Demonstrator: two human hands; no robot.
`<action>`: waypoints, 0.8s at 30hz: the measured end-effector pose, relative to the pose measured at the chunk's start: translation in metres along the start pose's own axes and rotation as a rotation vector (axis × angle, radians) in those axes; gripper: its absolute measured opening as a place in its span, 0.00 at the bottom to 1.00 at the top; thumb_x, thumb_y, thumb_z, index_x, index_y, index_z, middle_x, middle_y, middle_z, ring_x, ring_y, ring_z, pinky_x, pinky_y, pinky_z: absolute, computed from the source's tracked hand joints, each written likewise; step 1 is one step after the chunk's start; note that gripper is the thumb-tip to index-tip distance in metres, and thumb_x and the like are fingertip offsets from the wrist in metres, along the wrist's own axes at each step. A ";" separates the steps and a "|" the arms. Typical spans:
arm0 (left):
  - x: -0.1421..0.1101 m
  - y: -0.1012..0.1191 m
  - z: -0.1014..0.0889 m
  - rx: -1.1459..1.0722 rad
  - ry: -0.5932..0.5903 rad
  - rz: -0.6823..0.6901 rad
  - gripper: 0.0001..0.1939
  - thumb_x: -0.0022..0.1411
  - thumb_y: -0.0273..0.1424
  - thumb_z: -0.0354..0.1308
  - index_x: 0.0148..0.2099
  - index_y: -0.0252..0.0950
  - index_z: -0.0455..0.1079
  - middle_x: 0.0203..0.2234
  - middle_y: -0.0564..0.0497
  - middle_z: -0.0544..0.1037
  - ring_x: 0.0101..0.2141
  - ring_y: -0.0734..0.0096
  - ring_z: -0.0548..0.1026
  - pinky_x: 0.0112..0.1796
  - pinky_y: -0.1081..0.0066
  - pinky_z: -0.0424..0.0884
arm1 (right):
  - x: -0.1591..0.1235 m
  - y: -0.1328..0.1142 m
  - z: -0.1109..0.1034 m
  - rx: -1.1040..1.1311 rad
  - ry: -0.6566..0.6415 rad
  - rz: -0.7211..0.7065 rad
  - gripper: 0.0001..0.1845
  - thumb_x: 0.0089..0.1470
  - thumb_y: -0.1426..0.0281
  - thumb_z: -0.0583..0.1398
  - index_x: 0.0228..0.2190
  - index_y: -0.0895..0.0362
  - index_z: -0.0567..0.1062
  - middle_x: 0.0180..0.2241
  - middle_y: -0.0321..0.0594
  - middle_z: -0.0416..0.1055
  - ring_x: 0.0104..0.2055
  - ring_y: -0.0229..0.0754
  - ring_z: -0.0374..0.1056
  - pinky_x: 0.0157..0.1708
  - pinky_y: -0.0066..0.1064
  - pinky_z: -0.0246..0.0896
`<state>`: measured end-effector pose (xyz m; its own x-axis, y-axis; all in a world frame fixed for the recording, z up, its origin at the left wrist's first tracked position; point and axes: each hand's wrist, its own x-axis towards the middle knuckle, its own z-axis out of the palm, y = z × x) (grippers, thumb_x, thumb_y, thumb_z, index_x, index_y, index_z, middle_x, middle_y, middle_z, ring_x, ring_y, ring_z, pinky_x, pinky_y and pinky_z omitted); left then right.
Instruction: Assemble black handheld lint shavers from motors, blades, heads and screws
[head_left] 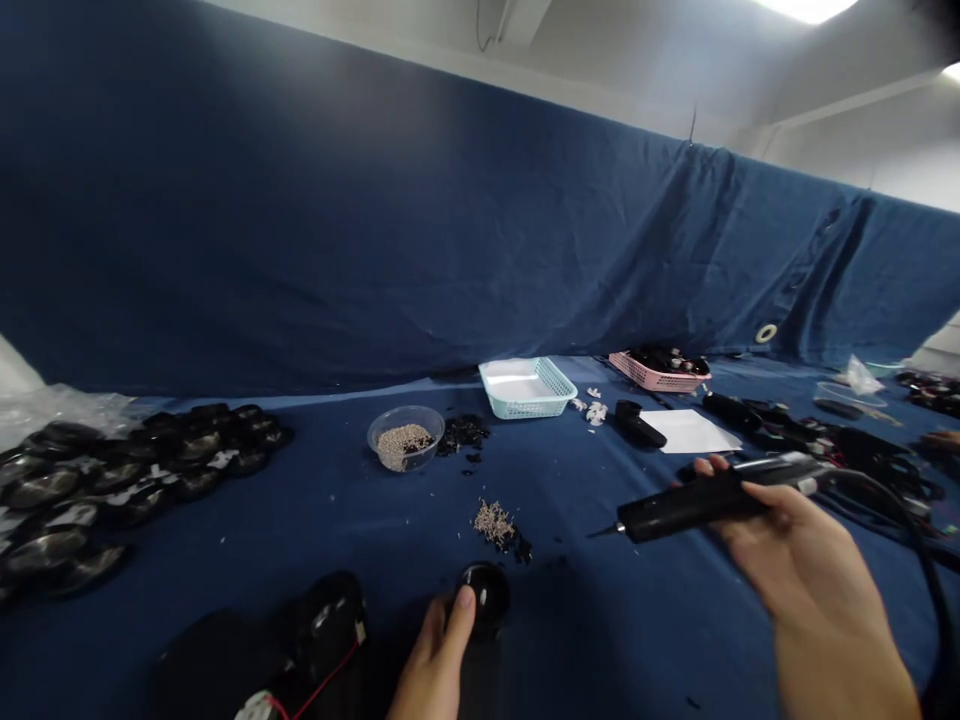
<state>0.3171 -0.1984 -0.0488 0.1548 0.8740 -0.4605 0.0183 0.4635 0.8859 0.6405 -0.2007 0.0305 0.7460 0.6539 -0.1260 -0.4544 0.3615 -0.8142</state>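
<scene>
My right hand [772,520] is wrapped round a black electric screwdriver [682,508], its thin bit pointing left above the cloth and its cable trailing off to the right. Low in the middle, my left hand [439,655] grips a round black plastic part [486,595], thumb on its rim; the fingers beneath are hidden. Just beyond that part lies a small heap of screws [493,522] with black bits beside it. Left of my left hand are dark plastic housings [322,620] with a red wire [326,680].
A clear bowl of screws [406,440] stands near small black pieces [463,433]. Farther back are a light blue basket [529,408] and a pink basket [652,375]. Glossy black parts [135,460] are piled left. White paper [690,432] and wired parts [847,450] lie right.
</scene>
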 end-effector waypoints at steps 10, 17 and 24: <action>-0.003 0.011 0.017 0.474 0.111 0.165 0.36 0.62 0.47 0.46 0.64 0.26 0.55 0.63 0.33 0.59 0.64 0.50 0.56 0.62 0.55 0.49 | -0.051 0.012 0.014 0.475 -0.377 -0.262 0.19 0.50 0.59 0.65 0.43 0.50 0.72 0.35 0.34 0.62 0.28 0.30 0.61 0.25 0.21 0.66; -0.012 0.034 0.010 0.832 0.067 0.181 0.33 0.62 0.49 0.44 0.62 0.36 0.62 0.51 0.34 0.75 0.51 0.34 0.71 0.52 0.44 0.59 | -0.048 0.012 0.025 0.344 -0.314 -0.279 0.14 0.55 0.61 0.59 0.43 0.49 0.71 0.33 0.38 0.60 0.24 0.32 0.55 0.18 0.19 0.56; 0.005 0.083 -0.003 1.138 0.060 0.361 0.30 0.61 0.53 0.44 0.55 0.41 0.71 0.50 0.37 0.75 0.49 0.37 0.72 0.48 0.45 0.62 | -0.043 0.016 0.027 0.347 -0.257 -0.282 0.13 0.55 0.64 0.56 0.42 0.52 0.71 0.32 0.37 0.58 0.24 0.32 0.54 0.18 0.20 0.57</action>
<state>0.3164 -0.1552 0.0221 0.2848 0.9469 -0.1496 0.8522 -0.1786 0.4918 0.5882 -0.2056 0.0382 0.7386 0.6259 0.2503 -0.4205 0.7180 -0.5547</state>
